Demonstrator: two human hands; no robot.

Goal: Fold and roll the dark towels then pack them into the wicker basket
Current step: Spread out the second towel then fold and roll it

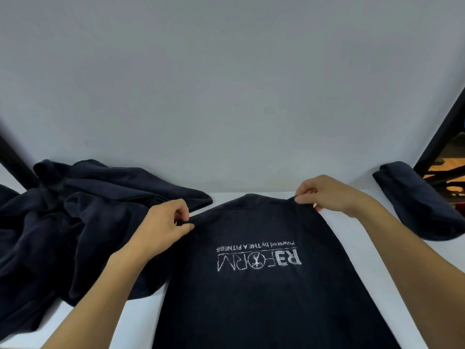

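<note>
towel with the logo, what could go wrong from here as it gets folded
1. The left hand and right hand only pinch the far corners of the towel; if one grip slips, the fold may come out skewed.
2. The pile lies close beside its left edge and might get caught in the fold.

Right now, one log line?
left hand, right hand: pinch far edge of logo towel | unfolded pile: left | rolled towel: right
</note>
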